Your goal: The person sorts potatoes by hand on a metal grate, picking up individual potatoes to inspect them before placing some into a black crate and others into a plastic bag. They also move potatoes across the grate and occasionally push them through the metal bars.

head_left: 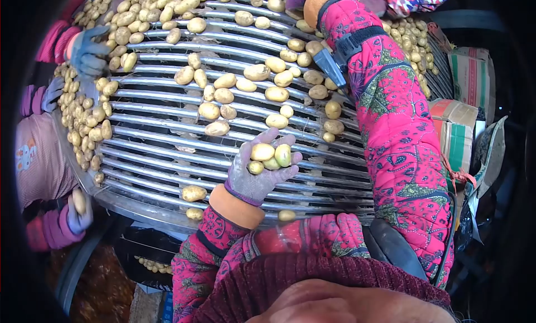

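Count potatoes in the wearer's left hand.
4 visible in the left hand: yellow potato upper left, greenish potato right, small potato lower left, fourth potato lower middle. Others may be hidden beneath.

l hand (248, 179) palm up, splayed, r arm (399, 128) stretched fwd

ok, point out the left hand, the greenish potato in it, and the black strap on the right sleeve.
Left hand (251, 181), head view: gloved palm.
Greenish potato (283, 155), head view: middle of its visible side.
Black strap (368, 38), head view: on the band.
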Demonstrator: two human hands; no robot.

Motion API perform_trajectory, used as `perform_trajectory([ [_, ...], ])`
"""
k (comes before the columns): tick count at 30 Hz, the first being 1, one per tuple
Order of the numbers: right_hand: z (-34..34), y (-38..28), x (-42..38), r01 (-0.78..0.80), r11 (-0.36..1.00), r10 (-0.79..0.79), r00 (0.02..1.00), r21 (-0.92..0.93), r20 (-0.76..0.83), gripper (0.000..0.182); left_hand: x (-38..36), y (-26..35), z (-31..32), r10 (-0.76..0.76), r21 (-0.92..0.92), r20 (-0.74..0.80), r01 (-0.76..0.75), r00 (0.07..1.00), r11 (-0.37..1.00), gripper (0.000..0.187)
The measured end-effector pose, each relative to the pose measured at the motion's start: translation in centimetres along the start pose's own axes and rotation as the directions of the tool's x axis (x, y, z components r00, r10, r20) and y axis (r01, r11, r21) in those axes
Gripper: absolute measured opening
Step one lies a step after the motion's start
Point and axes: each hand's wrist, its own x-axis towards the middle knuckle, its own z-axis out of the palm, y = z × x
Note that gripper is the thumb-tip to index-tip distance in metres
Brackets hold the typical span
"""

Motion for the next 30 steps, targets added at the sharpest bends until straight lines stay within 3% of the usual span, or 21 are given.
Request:
perform_trajectory([
  [3,-0.6,-0.8,-1.3,0.002,0.999,-0.001,1.000,-0.035,0.029,0.026,0.1,-0.1,0.5,-0.005,-0.006,0.012,0.005,1.000,1.000,0.072],
  [5,-0.6,-1.5,-1.8,0.034,0.999,-0.033,0.999,-0.032,0.021,0.026,-0.1,-0.1,1.5,0.062,0.342,-0.067,-0.036,0.996,0.939,0.074],
  [6,-1.0,-1.8,-1.8,0.046,0.998,-0.045,0.999,-0.035,0.013,0.026,-0.1,0.0,1.4,0.062,0.343,-0.063,-0.037,0.996,0.938,0.074],
  [8,-2.0,-2.4,-1.8,0.058,0.997,-0.058,0.998,-0.045,-0.005,0.026,0.1,0.1,0.9,0.001,-0.095,0.061,0.005,0.998,0.995,0.060],
  [13,-2.2,-2.5,-2.5,0.052,0.995,-0.060,0.994,-0.089,-0.089,0.025,-0.2,0.1,1.3,0.017,-0.052,-0.011,-0.017,1.000,0.999,0.055],
  [16,-1.3,-3.6,-1.2,0.071,0.984,-0.075,0.997,-0.164,-0.016,0.025,-0.7,0.3,1.8,0.016,-0.122,0.054,-0.009,0.998,0.992,0.051],
  [18,-0.9,-4.5,-1.3,0.090,0.976,-0.084,0.996,-0.199,0.039,0.024,-1.1,0.2,1.9,0.091,0.131,0.025,-0.093,0.996,0.987,0.067],
  [19,-0.9,-4.9,-1.9,0.097,0.971,-0.086,0.994,-0.217,0.063,0.024,-1.2,0.2,1.7,0.071,-0.070,0.024,-0.069,0.997,0.995,0.066],
  [22,-0.3,-5.2,-2.7,0.108,0.964,-0.088,0.992,-0.245,0.091,0.024,-1.9,0.5,1.9,0.106,-0.118,0.022,-0.102,0.994,0.988,0.070],
  [24,1.5,-4.8,-2.8,0.103,0.970,-0.127,0.987,-0.220,-0.095,0.022,-2.1,0.4,1.4,0.176,-0.154,0.090,-0.160,0.980,0.975,0.064],
  [26,1.2,-4.8,-3.7,0.163,0.962,-0.195,0.972,-0.219,-0.134,0.019,-2.5,0.3,2.1,0.214,-0.215,0.134,-0.183,0.967,0.959,0.063],
  [29,-1.1,-4.9,-5.4,0.203,0.976,-0.202,0.979,-0.080,0.017,0.030,-3.7,0.4,2.7,0.259,-0.237,0.103,-0.229,0.960,0.944,0.058],
  [30,0.5,-4.2,-4.7,0.110,0.991,-0.104,0.992,0.080,-0.078,0.030,-4.1,0.4,2.7,0.272,-0.253,0.110,-0.237,0.956,0.938,0.058],
])
